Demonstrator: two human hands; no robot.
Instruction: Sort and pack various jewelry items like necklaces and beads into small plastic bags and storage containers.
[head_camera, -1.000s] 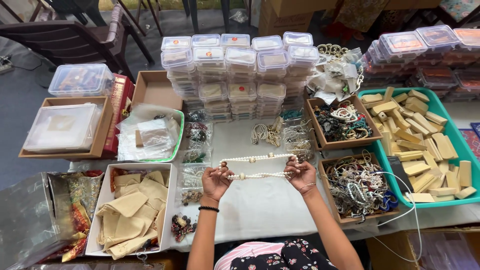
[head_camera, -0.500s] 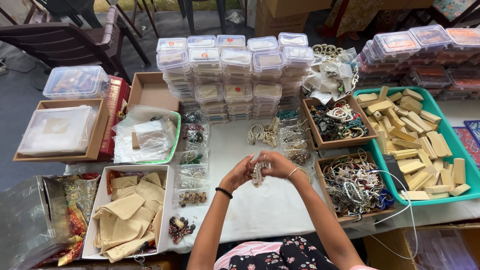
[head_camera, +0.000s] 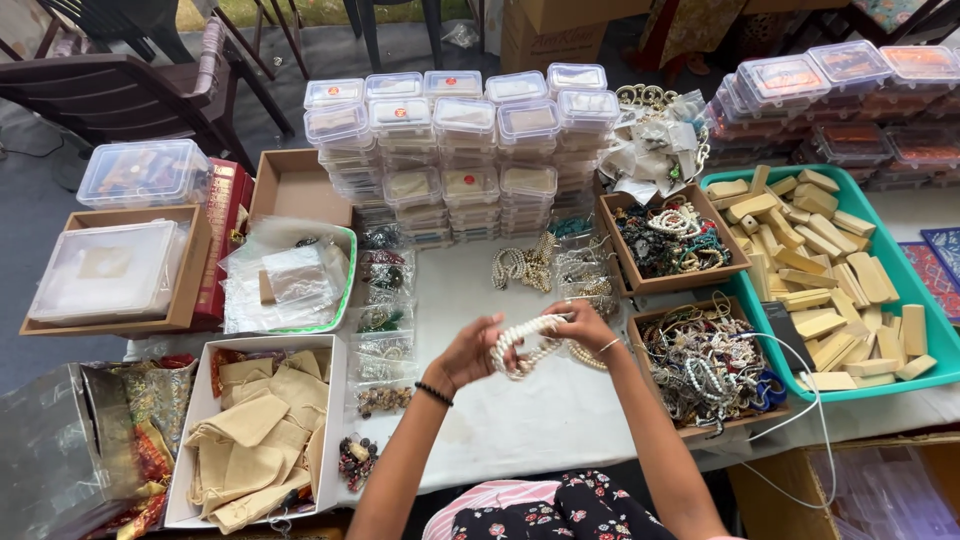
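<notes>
Both hands, left hand (head_camera: 470, 352) and right hand (head_camera: 580, 325), now grip the pearl necklace (head_camera: 525, 345) bunched into loops mid-tabletop (head_camera: 520, 420), no longer stretched straight like a second ago — looks gathered for packing.

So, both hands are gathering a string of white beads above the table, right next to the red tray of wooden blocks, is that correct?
Not quite: in the head view the tray of wooden blocks is teal, not red. Both the left hand and right hand do hold the white bead string.
</notes>
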